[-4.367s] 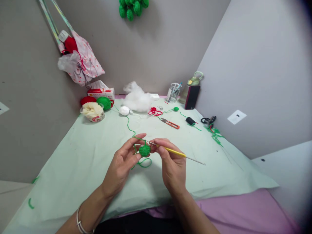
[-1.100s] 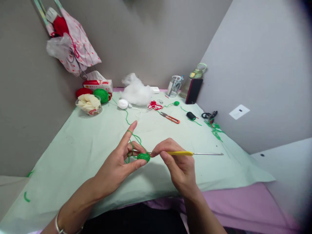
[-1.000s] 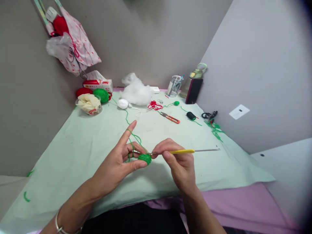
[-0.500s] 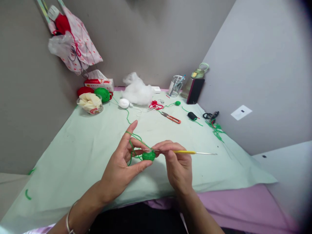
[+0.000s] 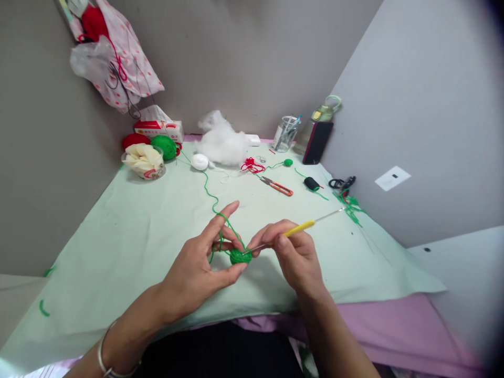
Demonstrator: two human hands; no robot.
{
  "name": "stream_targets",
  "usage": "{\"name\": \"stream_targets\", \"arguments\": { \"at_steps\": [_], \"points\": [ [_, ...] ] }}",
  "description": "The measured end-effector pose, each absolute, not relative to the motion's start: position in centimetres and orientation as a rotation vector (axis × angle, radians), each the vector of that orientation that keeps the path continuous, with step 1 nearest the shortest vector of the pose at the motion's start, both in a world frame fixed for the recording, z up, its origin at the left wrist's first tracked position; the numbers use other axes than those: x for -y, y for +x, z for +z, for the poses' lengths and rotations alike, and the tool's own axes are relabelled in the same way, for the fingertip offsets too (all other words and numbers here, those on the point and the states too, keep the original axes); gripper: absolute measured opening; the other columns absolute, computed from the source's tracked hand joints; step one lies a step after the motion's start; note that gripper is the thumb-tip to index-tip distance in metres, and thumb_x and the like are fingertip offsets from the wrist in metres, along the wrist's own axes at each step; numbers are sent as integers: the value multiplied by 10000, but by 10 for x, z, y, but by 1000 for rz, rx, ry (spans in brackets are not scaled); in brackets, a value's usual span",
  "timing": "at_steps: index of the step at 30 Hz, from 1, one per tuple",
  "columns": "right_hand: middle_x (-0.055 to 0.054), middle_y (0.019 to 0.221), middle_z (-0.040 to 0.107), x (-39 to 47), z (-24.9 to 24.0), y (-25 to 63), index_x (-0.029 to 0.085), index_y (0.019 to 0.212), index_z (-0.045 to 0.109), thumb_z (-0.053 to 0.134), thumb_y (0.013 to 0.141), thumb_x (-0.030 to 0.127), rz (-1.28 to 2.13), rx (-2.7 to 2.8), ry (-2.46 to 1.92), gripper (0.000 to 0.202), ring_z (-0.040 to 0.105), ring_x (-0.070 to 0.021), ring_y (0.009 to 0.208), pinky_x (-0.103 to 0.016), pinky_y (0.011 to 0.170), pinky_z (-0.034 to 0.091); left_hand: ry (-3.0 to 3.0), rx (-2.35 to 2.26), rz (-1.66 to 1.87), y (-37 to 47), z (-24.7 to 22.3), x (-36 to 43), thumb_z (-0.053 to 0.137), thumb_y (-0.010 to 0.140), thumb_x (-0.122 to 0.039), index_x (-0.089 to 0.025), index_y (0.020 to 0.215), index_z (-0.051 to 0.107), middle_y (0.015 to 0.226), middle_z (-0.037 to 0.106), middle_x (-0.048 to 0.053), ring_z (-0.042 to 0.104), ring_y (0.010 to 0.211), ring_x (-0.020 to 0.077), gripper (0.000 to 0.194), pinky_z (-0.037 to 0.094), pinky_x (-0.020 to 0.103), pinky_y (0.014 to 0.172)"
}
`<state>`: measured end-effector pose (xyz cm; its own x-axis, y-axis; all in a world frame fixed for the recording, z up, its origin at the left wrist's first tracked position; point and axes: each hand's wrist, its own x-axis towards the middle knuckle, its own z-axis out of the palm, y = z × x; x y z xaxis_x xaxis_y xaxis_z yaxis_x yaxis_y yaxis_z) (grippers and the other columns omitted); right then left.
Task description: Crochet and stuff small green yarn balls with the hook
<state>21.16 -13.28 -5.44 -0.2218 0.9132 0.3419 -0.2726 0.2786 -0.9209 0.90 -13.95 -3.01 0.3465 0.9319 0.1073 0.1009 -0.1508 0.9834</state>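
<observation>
Between the thumb and fingers of my left hand (image 5: 200, 262) is a small round green crochet piece (image 5: 239, 256). Green yarn (image 5: 212, 197) runs from the back of the table over my raised left index finger and down to the piece. My right hand (image 5: 293, 252) is closed around a crochet hook (image 5: 300, 229) with a yellow grip. The hook's near tip touches the upper side of the green piece; whether it sits inside a stitch I cannot tell. Its other metal end points up and to the right.
Orange thread snips (image 5: 277, 186), a red yarn tangle (image 5: 253, 166) and white stuffing (image 5: 222, 142) lie beyond my hands. A tub (image 5: 145, 164) and green yarn ball (image 5: 164, 147) stand back left. A glass jar (image 5: 286, 135), phone (image 5: 318, 143) and black yarn bundle (image 5: 311, 184) are at right.
The hook has tilted, its far end rising and its near tip dropping onto the green piece. My left index finger has leaned right, and the looped yarn is drawn straighter.
</observation>
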Motion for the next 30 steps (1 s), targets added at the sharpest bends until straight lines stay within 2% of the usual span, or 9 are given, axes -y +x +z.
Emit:
{"name": "stream_targets", "arguments": {
  "at_steps": [8, 13, 18, 22, 25, 30],
  "points": [
    [-55, 943, 763, 136, -35, 223, 211, 1010, 736, 524, 1049, 307, 1071, 1673, -771, 236, 747, -184, 846, -342, 800, 612, 1625, -1007, 904, 6, -31, 139, 718, 847, -189, -377, 1617, 279, 958, 645, -36, 691, 969, 181, 906, 535, 348, 997],
    [-60, 995, 770, 139, -34, 222, 237, 1132, 704, 515, 1033, 168, 726, 1994, -770, 224, 728, -191, 923, -337, 812, 585, 1629, -1059, 873, 7, -34, 136, 686, 863, -213, -327, 1626, 266, 949, 627, -27, 671, 942, 177, 879, 522, 374, 1010],
    [-77, 1043, 783, 142, -46, 214, 241, 1162, 696, 552, 994, 120, 444, 2021, -714, 252, 735, -202, 919, -325, 758, 591, 1552, -1120, 926, 11, -32, 138, 704, 847, -253, -282, 1599, 342, 939, 613, -14, 665, 938, 188, 835, 531, 404, 1015],
    [-54, 1046, 786, 144, -51, 210, 260, 1133, 712, 540, 1019, 145, 680, 1730, -691, 237, 741, -187, 945, -338, 813, 601, 1408, -1066, 995, 13, -30, 141, 760, 827, -269, -287, 1595, 346, 949, 629, -15, 671, 976, 190, 872, 550, 376, 1003],
    [-22, 989, 782, 142, -53, 210, 268, 1070, 720, 524, 1050, 226, 939, 1462, -695, 202, 753, -163, 858, -326, 792, 612, 1401, -1023, 1021, 12, -29, 143, 773, 835, -255, -326, 1595, 336, 973, 644, -27, 673, 1017, 177, 879, 523, 367, 1057],
    [-15, 968, 787, 137, -54, 213, 259, 1038, 717, 542, 1052, 312, 1177, 1352, -608, 183, 760, -155, 828, -320, 785, 618, 1456, -1004, 996, 9, -32, 144, 766, 850, -221, -360, 1598, 316, 976, 654, -44, 677, 1014, 158, 884, 501, 358, 1086]
  ]
}}
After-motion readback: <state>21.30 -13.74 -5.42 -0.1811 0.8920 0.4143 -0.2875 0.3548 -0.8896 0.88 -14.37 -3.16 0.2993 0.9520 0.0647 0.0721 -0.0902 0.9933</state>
